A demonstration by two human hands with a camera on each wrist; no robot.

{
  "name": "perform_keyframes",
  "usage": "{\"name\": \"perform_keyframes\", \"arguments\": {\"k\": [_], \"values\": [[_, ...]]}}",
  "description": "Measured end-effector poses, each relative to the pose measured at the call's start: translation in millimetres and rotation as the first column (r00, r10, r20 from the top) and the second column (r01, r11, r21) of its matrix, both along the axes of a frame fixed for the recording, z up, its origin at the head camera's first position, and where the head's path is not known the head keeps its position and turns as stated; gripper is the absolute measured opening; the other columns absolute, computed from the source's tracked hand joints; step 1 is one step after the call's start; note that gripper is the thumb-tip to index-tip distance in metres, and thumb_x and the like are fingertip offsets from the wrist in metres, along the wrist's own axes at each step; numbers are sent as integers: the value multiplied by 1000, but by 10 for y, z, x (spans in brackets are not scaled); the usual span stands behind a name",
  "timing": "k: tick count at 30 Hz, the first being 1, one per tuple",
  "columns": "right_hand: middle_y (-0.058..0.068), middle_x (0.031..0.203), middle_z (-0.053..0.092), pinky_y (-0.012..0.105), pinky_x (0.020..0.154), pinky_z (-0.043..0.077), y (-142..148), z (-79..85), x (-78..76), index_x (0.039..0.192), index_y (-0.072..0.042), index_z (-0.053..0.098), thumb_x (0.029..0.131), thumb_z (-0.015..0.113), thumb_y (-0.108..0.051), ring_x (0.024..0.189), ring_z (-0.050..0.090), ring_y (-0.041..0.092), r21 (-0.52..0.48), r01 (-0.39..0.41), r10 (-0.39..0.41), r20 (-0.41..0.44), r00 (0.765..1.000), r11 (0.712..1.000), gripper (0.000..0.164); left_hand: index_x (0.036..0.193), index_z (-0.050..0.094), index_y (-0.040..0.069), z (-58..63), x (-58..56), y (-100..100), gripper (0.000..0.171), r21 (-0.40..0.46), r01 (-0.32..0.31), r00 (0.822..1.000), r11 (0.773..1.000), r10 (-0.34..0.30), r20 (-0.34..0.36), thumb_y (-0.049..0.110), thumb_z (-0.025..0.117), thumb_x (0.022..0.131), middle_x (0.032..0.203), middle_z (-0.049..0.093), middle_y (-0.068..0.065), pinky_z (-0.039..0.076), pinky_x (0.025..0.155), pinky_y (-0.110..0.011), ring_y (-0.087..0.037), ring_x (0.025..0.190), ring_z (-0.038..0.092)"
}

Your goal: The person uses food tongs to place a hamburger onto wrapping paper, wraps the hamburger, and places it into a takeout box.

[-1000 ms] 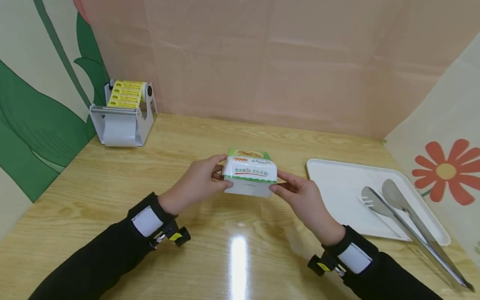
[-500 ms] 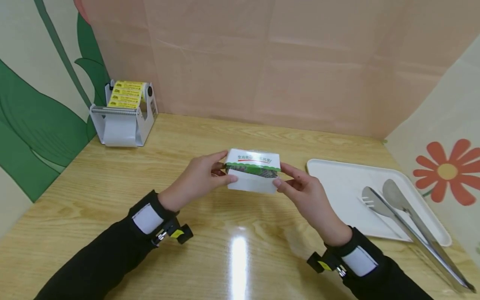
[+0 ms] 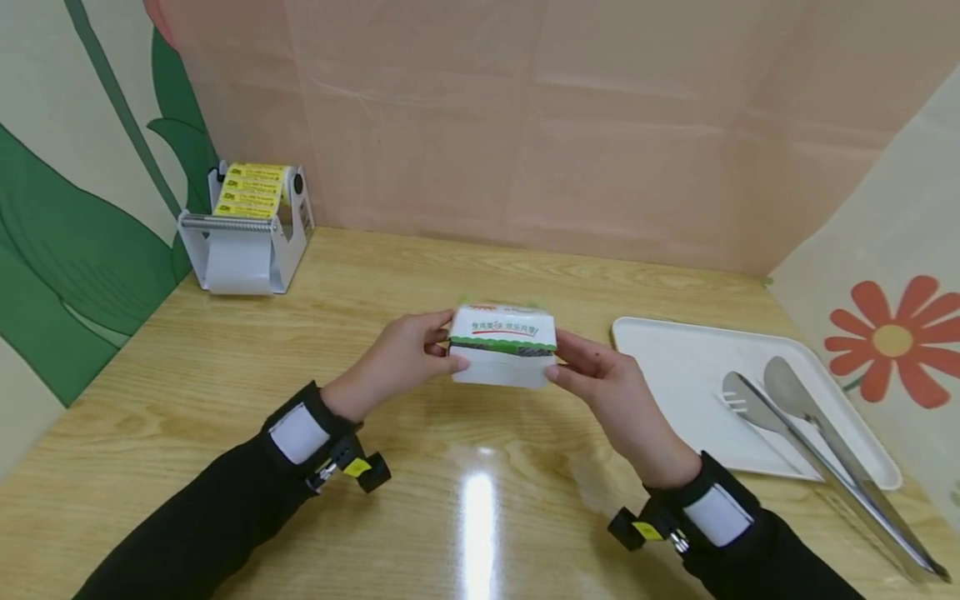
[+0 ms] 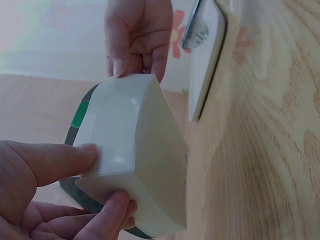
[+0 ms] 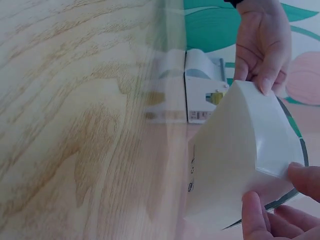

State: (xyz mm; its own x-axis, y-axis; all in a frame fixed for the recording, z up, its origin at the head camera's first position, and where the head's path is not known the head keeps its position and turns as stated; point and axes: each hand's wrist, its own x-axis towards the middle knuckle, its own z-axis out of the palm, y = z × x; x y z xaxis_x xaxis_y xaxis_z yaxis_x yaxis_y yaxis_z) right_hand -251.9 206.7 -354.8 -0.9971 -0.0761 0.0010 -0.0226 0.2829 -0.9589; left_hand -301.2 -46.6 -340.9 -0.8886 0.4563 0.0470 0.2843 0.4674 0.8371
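Note:
Between both hands, a white and green printed cardboard burger box (image 3: 504, 343) is held above the wooden table (image 3: 405, 500). My left hand (image 3: 393, 358) grips its left side, thumb on the front face and other fingers behind or beneath. At the opposite side my right hand (image 3: 611, 383) pinches the front right corner in a like way. The left wrist view shows the plain white front and underside of the burger box (image 4: 117, 130) tipped off the table. In the right wrist view the lid's edge shows a green and dark band. What lies inside the box is hidden.
A label dispenser (image 3: 251, 229) with a yellow label roll stands at the back left. On the right lies a white tray (image 3: 660, 400) bearing a serving fork (image 3: 757, 408) and a spoon-like utensil (image 3: 787, 387), their handles sticking out over its front edge. A pink-brown backdrop (image 3: 525, 125) rises behind.
The box first tilted back, hiding its printed top, then tipped partly forward again, so a strip of the top shows. Both hands kept their hold and moved only slightly.

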Motion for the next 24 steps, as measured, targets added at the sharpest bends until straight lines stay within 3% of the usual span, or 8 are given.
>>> {"name": "perform_keyframes", "arguments": {"k": [8,16,24], "values": [[18,145,45,19,89,47,-79,-24,-5,147,-1,37,96,59,-3,132,45,25,-119,-6,9,26,1000,993,56,145,37,-5,-31,6,25,72,32,-59,998,998,58,18,5,75,84,133,56,-22,55,76,-25,-24,100,65],[14,142,50,19,88,47,-125,-73,-43,145,-4,43,96,58,-3,128,49,21,-128,87,-85,21,996,988,51,145,40,0,-54,-2,32,71,65,-99,994,993,96,50,6,75,84,132,57,-18,55,72,-26,-23,95,64],[11,144,46,26,89,46,-91,-95,-57,144,-8,46,95,62,-8,102,61,9,-121,131,-123,74,990,984,52,150,31,3,-97,-47,36,79,88,-83,992,993,74,102,4,75,84,136,52,-16,54,73,-26,-22,92,63]]}}
